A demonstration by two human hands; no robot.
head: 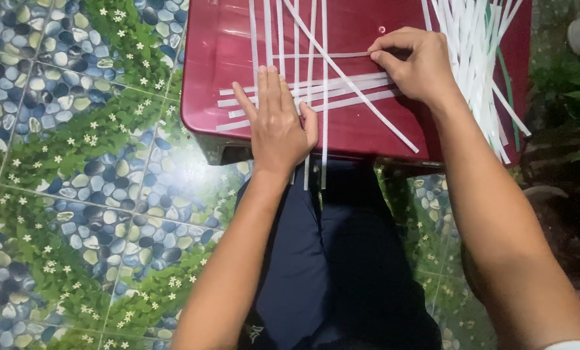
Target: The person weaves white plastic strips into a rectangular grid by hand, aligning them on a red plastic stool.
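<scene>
1. Left hand [275, 123]: flat, palm down, fingers spread, pressing on the woven strips [316, 91] at the near edge of the stool. Grip released; nothing grasped, hand only holds strips down.
2. Right hand [416, 65]: knuckles up, thumb and forefinger pinched on the end of one thin horizontal strip [322, 56] that crosses the vertical ones. Grip clenched on that strip.
3. Woven strips: white flat bands lying on the stool top, approx. centre. Several run vertically (away from the person), several horizontally; they cross in a loose lattice. One diagonal strip [367, 97] runs from upper centre down to the right, over the others. Two vertical strip ends hang past the near edge, above the lap.
4. Stool [205, 78]: dark red plastic, glossy top, rounded corner; stands just in front of the person's knees.
5. Spare strips [477, 45]: loose bundle of white bands w/ a green one among them, at the right side of the stool, just beside the right hand, fanning out over the right edge.
6. Trousers [329, 259]: dark blue, below the stool, btw. the two forearms.
7. Floor [76, 162]: tiles w/ pebble, leaf and small white flower pattern.
8. Plants [571, 97]: green leaves at far right, well apart from the hands.
</scene>
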